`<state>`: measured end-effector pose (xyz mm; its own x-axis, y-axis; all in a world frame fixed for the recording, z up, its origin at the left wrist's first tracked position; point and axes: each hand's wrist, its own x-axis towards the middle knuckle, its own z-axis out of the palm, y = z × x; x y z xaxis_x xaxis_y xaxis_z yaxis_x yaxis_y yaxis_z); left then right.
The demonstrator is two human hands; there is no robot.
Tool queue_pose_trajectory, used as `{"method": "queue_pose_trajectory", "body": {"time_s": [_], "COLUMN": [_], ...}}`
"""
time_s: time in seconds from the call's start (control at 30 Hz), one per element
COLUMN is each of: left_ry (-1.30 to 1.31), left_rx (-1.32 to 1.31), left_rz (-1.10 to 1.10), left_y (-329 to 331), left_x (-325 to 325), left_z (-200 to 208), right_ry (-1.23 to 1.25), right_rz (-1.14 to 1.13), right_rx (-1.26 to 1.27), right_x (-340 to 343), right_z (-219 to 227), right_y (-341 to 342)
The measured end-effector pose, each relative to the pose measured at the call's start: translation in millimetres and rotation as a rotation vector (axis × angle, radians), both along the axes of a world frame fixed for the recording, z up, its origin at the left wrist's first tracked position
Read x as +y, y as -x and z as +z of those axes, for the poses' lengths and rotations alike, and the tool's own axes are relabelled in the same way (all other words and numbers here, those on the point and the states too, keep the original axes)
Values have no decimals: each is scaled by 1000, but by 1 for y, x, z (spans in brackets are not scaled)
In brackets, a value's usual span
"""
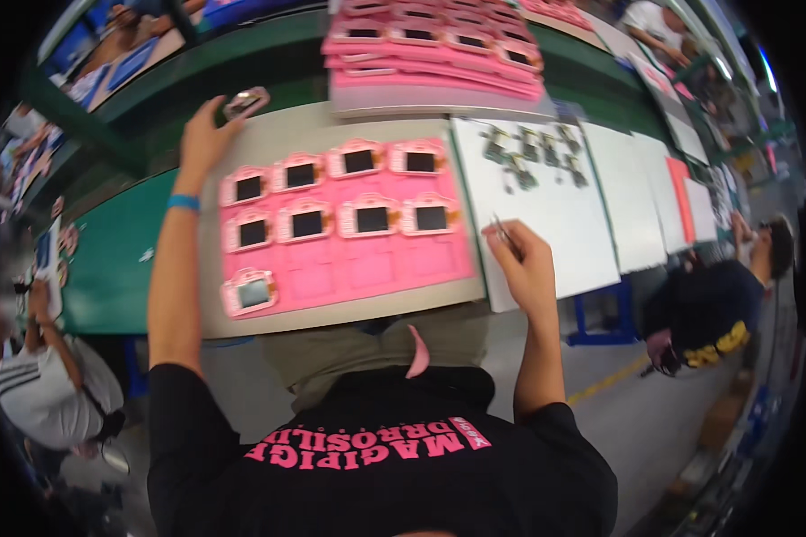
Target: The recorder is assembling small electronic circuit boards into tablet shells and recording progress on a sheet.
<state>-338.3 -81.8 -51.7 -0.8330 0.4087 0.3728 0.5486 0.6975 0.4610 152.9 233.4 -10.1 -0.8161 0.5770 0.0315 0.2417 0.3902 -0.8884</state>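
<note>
My left hand (pixel 210 136), with a blue band at its wrist, is stretched to the far left edge of the bench. Its fingers grip a small pink casing (pixel 247 102), tilted and partly blurred. In front of me a pink tray (pixel 331 259) bears several pink casings with dark screens (pixel 306 224). One casing with a paler grey screen (pixel 254 292) lies at its near left corner. My right hand (pixel 527 264) hovers by the white board's left side, its fingers pinching thin metal tweezers (pixel 500 225).
Small green circuit boards with wires (pixel 533 152) lie on the white board (pixel 564 242). Beyond the bench rises a stack of loaded pink trays (pixel 434 67). A green mat (pixel 107 259) stretches left. Other people sit at left (pixel 58 394) and right (pixel 712 304).
</note>
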Motion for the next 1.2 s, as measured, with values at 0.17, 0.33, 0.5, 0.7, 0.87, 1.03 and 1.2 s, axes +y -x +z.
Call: {"method": "queue_pose_trajectory", "body": {"time_s": [0.17,0.33,0.5,0.7,0.87,1.03,1.2], "left_ry": [-157,-8,55,-195,-232,-432,-766], "left_rx": [-265,-213,-44,30,37,-336,-1358], "left_rz": [-291,-341,-173,-317,-433,-633,-471], "left_y": [-151,-283,-327,-357,-372,-417,-430], "left_x": [-41,-84,-87,-37,41,37,56], "left_z": [60,61,43,40,17,41,32], "right_ry": [-219,-312,-380,-260,-72,-9,-89], "right_rz": [-270,-282,-184,-195,-261,-270,142], "right_rx": [-97,-195,-273,-152,5,215,424], "right_x": [84,109,111,78,37,-30,-98], "right_z": [-20,-18,-18,-27,-22,-23,-33], "right_y": [-18,4,13,-11,-47,-66,-56]}}
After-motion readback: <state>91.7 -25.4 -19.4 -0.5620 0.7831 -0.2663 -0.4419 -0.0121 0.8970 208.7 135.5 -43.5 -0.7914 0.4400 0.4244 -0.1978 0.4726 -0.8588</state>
